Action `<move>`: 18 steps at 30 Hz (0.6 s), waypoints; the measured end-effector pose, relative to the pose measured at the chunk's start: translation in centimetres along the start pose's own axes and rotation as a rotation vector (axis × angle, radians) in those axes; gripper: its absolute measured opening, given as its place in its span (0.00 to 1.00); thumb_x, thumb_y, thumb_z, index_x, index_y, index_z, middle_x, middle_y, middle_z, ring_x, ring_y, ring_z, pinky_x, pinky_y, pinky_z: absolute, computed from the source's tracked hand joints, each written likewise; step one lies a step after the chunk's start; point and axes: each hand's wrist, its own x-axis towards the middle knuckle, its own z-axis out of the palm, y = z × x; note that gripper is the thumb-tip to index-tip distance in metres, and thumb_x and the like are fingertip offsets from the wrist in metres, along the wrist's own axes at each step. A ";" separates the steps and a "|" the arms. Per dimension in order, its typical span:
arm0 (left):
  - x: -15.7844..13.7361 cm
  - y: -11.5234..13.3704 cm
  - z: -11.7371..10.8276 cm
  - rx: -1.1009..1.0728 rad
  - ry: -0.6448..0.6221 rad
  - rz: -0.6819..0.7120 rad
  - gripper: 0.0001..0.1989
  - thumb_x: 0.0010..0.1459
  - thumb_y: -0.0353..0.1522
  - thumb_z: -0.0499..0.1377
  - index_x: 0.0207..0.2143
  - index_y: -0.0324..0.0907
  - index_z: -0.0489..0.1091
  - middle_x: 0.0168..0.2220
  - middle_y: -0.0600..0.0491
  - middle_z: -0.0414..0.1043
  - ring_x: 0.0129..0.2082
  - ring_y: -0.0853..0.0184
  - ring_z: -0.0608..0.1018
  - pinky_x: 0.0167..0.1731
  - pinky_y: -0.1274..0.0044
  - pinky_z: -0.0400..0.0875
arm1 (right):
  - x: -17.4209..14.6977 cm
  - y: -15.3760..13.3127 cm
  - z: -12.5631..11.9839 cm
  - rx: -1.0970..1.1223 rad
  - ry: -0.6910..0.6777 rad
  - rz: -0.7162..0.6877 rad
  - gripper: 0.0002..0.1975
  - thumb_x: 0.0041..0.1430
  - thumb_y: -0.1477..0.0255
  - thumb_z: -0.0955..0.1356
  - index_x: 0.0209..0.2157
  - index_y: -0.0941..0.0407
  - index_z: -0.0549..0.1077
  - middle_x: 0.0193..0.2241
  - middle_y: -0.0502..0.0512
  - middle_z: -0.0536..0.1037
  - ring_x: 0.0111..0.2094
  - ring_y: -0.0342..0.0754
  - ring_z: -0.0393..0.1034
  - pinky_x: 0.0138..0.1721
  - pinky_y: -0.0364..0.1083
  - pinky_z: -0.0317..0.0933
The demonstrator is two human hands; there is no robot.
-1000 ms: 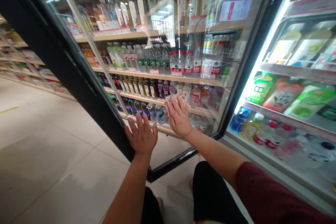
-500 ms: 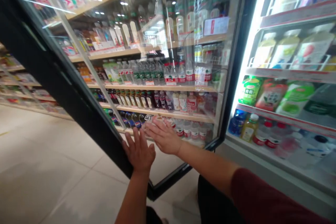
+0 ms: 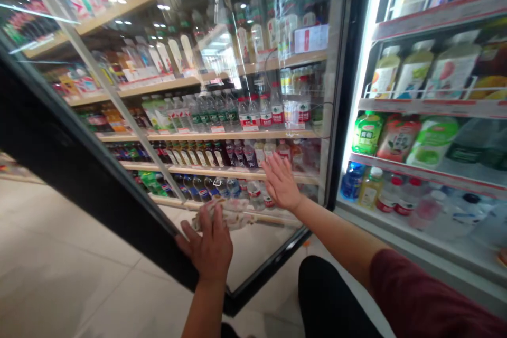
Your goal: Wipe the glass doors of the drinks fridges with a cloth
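Head view: cloth point(image 3: 234, 214) blurred, partly hidden by left hand point(image 3: 210, 249).

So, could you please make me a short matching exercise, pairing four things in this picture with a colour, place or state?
Column one
1. patterned cloth
2. right hand
3. door frame
4. blue bottle

Column two
A. black
B. at the left end of a row in the lit cooler
C. at the fingers of the left hand
D. open, with no cloth showing at it

Right pairs: 1-C, 2-D, 3-A, 4-B
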 end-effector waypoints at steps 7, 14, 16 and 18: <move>0.0 1.3 -1.9 -0.172 0.099 0.279 0.28 0.64 0.15 0.56 0.61 0.43 0.77 0.68 0.40 0.71 0.69 0.56 0.73 0.66 0.67 0.71 | -3.1 4.3 3.6 -0.166 0.157 -0.036 0.28 0.73 0.60 0.61 0.68 0.52 0.73 0.67 0.60 0.76 0.76 0.56 0.59 0.80 0.60 0.35; 8.1 2.2 -2.3 -0.205 0.276 0.131 0.15 0.71 0.23 0.56 0.52 0.40 0.81 0.59 0.42 0.79 0.65 0.56 0.76 0.66 0.64 0.71 | -2.9 3.7 3.7 -0.136 0.103 0.015 0.28 0.73 0.60 0.61 0.70 0.49 0.71 0.68 0.58 0.76 0.75 0.56 0.61 0.80 0.61 0.37; 8.8 2.6 -2.1 -0.189 0.292 0.104 0.14 0.72 0.27 0.55 0.49 0.40 0.82 0.62 0.42 0.77 0.67 0.54 0.74 0.65 0.61 0.71 | -2.8 3.6 3.9 -0.106 0.068 0.035 0.28 0.73 0.61 0.61 0.71 0.49 0.70 0.68 0.58 0.75 0.75 0.56 0.61 0.80 0.61 0.37; 7.9 3.0 -1.8 -0.163 0.197 0.061 0.13 0.71 0.32 0.58 0.49 0.40 0.81 0.67 0.39 0.71 0.71 0.47 0.68 0.68 0.53 0.66 | -2.7 3.6 4.0 -0.078 0.041 0.047 0.29 0.73 0.61 0.61 0.71 0.48 0.69 0.69 0.58 0.74 0.75 0.56 0.61 0.80 0.61 0.38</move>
